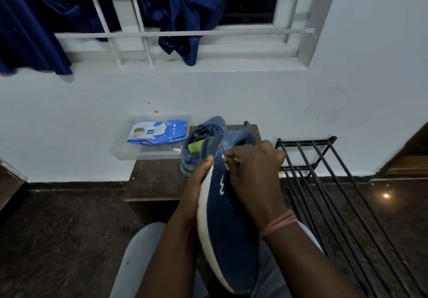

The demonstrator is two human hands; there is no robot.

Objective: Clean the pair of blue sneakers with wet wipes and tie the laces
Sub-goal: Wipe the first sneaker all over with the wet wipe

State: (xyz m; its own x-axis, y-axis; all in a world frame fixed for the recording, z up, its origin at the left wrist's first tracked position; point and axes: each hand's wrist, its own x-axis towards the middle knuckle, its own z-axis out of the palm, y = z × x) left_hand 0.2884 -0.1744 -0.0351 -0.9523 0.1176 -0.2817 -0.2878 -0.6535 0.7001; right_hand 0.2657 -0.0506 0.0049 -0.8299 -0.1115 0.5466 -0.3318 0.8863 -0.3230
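Note:
I hold one blue sneaker (228, 223) with a white sole on its side over my lap, heel end pointing away from me. My left hand (196, 181) grips it along the sole edge, thumb on the upper. My right hand (252, 170) presses a white wet wipe (225, 161) against the upper near the heel, fingers curled round the wipe, which is mostly hidden. The second blue sneaker (199, 144) stands on the small dark table (152, 177) behind. A blue pack of wet wipes (157, 133) lies in a clear plastic tray (122, 149) on that table.
A black metal shoe rack (324, 181) stands to the right, running toward me. The white wall and a barred window with dark blue curtains (34, 31) are behind the table. Dark stone floor (58, 239) lies all around, and a white seat edge (139, 251) is under me.

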